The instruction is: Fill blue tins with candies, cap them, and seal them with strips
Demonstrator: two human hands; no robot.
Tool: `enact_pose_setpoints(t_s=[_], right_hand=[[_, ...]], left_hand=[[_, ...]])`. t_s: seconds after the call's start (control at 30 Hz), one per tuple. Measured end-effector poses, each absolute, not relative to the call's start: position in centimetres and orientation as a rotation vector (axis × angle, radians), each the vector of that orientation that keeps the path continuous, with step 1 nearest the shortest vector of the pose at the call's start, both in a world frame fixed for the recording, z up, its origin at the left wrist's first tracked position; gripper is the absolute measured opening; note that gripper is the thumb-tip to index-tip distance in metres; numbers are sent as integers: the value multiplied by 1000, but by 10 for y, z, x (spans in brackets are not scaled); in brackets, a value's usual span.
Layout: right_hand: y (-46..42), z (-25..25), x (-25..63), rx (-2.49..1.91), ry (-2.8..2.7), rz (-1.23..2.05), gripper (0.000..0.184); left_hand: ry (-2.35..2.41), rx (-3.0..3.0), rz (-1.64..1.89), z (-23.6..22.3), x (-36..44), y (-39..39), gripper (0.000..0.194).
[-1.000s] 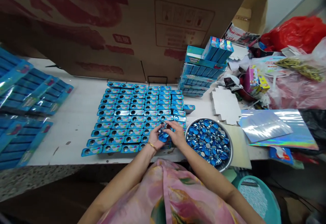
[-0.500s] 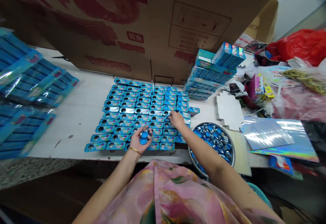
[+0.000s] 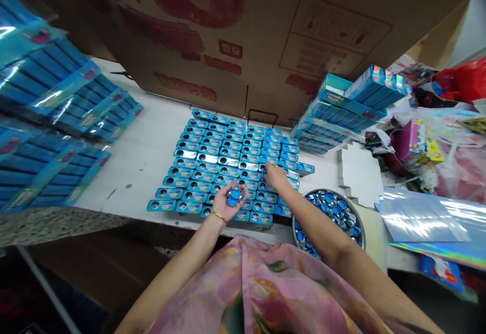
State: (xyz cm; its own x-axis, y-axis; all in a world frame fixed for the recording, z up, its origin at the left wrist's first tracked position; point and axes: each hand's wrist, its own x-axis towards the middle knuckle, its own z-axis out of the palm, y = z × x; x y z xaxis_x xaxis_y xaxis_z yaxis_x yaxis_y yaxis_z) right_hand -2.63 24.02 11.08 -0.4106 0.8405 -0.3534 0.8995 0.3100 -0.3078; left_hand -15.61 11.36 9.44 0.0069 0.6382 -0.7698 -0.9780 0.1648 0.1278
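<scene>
Rows of small blue boxes (image 3: pixel 178 171), each with a round hole at one end, lie side by side on the white table (image 3: pixel 129 162). Over the front rows, my left hand (image 3: pixel 222 206) is palm up with its fingers curled round several small round blue-and-silver caps (image 3: pixel 234 197). My right hand (image 3: pixel 276 176) points down onto a box toward the right side of the rows. Its fingers are pinched together there, and what they hold, if anything, is hidden. Under my right forearm stands a metal bowl (image 3: pixel 363 230) full of the same kind of caps.
Behind the rows rises a large cardboard box (image 3: pixel 190 66). Packed blue display trays (image 3: pixel 68 86) are stacked at left, others (image 3: pixel 322 121) at back right. A white cardboard piece (image 3: pixel 360 174), shiny silver sheets (image 3: pixel 425 217) and bagged clutter (image 3: pixel 455 157) lie to the right.
The whole view has shifted, so the table things appear farther right. My right hand stays at the right-hand boxes, and my left hand still cups the caps.
</scene>
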Motion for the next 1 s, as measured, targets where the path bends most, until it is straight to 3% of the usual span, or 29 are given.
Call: enact_pose_setpoints(t_s=[0.17, 0.27, 0.5, 0.6, 0.8, 1.0], right_hand=[[183, 121, -38, 1069, 2885, -958, 26], [172, 117, -41, 969, 2929, -1118, 17], [198, 103, -11, 1746, 2561, -1515, 13], [188, 95, 0, 1854, 2409, -1656, 17], [129, 88, 25, 1728, 2748, -1443, 20], [118, 97, 10, 768, 2931, -1014, 25]], left_hand=[[799, -490, 1341, 88, -150, 118, 15], [788, -517, 1309, 87, -145, 117, 16], [858, -557, 1280, 90, -146, 110, 17], [837, -611, 1329, 92, -151, 113, 17], [739, -537, 1370, 93, -174, 99, 15], [695, -538, 1313, 95, -183, 87, 19]])
